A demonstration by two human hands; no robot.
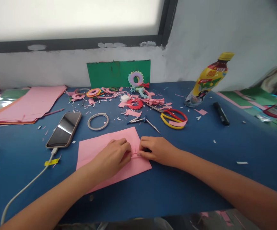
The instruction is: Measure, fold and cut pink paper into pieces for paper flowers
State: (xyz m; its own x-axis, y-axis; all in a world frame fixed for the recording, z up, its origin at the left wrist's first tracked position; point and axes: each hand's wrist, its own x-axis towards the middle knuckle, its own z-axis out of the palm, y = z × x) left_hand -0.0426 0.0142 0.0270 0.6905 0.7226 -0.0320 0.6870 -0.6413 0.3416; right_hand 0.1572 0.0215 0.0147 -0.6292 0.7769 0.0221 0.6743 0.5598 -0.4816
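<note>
While both hands (116,156) (159,150) touch pink paper (90,150) — tabletop (167,191) spreads past its edges.

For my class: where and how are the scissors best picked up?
Probably by the handles of the scissors, reaching with the right hand from the near right: the loops lie that way, while the blades point away, far left. A pink scrap lies over the handles.
</note>
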